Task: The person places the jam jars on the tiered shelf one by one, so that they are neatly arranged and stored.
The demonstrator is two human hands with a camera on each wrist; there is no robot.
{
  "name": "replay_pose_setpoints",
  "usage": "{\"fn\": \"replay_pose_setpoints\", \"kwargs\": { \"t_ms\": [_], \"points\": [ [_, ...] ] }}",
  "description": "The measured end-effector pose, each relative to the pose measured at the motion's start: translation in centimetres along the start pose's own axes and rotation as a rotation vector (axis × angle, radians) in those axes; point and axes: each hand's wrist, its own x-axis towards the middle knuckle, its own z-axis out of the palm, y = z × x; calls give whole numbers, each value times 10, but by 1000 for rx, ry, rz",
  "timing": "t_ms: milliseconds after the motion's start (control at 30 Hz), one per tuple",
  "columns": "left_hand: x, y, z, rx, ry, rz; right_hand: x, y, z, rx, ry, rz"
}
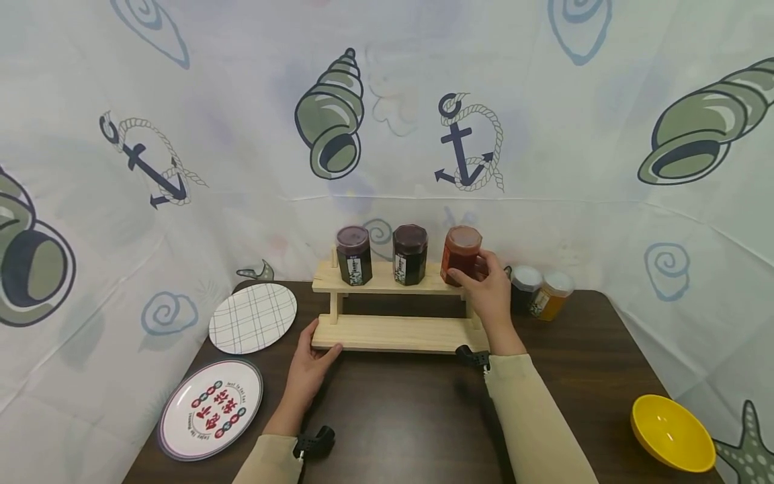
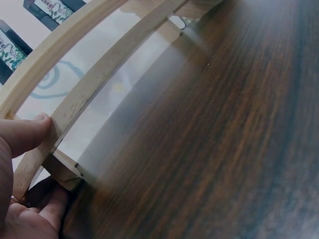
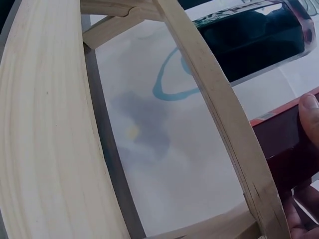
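On the left of the dark wooden surface (image 1: 393,417) lie a printed round plate (image 1: 210,409) and, behind it, a checked plate (image 1: 252,317). The left hand (image 1: 308,368) rests at the left end of the two-tier wooden rack (image 1: 396,333), its fingers (image 2: 25,133) nearly straight against the lower board's edge. On the top tier stand two dark jam jars (image 1: 353,255) (image 1: 410,255) and, at the right end, a red jar (image 1: 461,254). The right hand (image 1: 491,292) holds this red jar with its fingers curled round it; it seems to sit on the tier. Just right of the rack stand two more jars (image 1: 525,288) (image 1: 553,294). A yellow bowl (image 1: 671,431) sits at the near right.
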Motion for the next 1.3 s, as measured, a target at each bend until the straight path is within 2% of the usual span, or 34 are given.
{"fn": "replay_pose_setpoints", "kwargs": {
  "t_ms": [267,500,733,867,1100,1300],
  "points": [
    [0,0,1,-22,-2,11,0,1,1,47,-27,-8],
    [-1,0,1,-16,6,6,0,2,-1,79,-54,34],
    [-1,-2,-1,2,-14,20,-9,0,-15,13,-28,58],
    [-1,-2,-1,18,-13,29,-9,1,-29,-10,34,10],
    [-1,0,-1,8,-21,27,-6,1,-63,-64,224,-77],
    [-1,-3,-1,3,-20,28,-6,18,-92,-88,338,-71]
  ]
}}
